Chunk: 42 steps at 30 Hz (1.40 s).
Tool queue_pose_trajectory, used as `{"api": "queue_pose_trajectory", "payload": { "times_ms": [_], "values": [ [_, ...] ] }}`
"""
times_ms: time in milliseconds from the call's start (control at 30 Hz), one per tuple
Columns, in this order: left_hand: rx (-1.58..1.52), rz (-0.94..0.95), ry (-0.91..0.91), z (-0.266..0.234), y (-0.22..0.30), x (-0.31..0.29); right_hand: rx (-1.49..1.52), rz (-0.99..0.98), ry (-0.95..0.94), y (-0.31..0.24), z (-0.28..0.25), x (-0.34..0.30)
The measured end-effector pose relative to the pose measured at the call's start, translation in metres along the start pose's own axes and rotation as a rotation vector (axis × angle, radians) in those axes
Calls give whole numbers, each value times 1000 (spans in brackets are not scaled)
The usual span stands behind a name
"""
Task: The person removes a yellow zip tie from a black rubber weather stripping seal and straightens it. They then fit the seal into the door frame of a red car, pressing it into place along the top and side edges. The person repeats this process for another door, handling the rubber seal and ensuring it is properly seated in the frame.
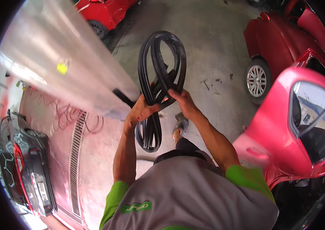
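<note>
A long black rubber weatherstrip (143,67), wound into several loops, is held up in front of my body. My left hand (144,110) is closed round the bundle at its narrow middle. On the other side, my right hand (184,102) grips the loops with its thumb on top; some of its fingers are hidden behind the strip. Big loops stand above my hands and a smaller set hangs below the left one. One dark end pokes out to the left of my left wrist.
A red car door (273,126) stands open close on my right, beside a red car (281,42). A shiny metallic pillar-like surface (70,57) slants at the left. Hoses (65,117), a floor grate (77,161) and a dark car (36,172) lie left; small debris (207,85) dots the floor ahead.
</note>
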<state>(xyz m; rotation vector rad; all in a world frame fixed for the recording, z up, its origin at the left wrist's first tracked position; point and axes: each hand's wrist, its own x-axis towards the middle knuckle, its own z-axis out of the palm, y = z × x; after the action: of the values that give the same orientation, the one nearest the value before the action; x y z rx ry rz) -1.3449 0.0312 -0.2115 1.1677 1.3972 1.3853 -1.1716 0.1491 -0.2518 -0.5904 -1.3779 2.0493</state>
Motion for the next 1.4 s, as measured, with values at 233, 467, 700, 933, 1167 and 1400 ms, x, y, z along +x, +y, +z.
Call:
{"api": "queue_pose_trajectory", "payload": {
  "times_ms": [233,467,700,933,1167,1400],
  "values": [
    [26,46,51,-60,91,234,-586,-54,529,-75,-132,151],
    [581,791,299,-99,206,485,-1178,-111,996,-131,-255,233],
    [525,858,380,-201,292,738,-1489,324,927,-178,-393,297],
    [664,646,74,-235,203,956,-1017,503,1009,-215,-499,388],
    [414,289,252,-192,126,1158,98,-122,1143,-330,-600,492],
    [436,21,375,-160,-7,1366,502,-767,891,-429,-683,678]
  ]
}}
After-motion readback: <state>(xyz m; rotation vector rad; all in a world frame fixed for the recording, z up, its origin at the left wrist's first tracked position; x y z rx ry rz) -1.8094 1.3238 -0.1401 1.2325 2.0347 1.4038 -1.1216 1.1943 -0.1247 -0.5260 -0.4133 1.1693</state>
